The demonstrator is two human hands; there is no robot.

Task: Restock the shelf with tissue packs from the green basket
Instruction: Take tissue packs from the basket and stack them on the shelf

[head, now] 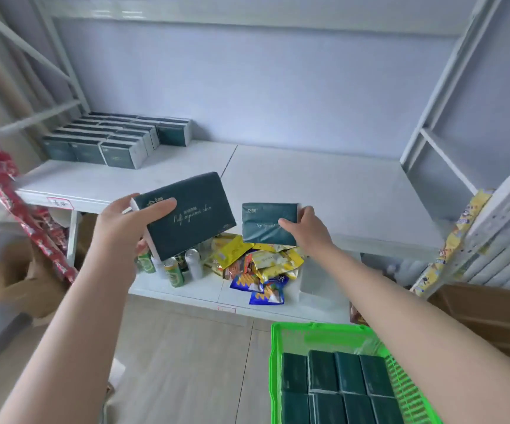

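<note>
2 white shelves (324, 191), pale blue wall (278, 87)

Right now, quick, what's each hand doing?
Left hand: closed on a tissue pack.
Right hand: closed on another pack.

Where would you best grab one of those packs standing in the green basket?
From above, I'd judge. The packs stand on edge, packed tight side by side in the basket, so only their narrow top edges are free. Pinch one across that top edge and lift straight up. Both hands, left and right, already hold a pack each.
</note>
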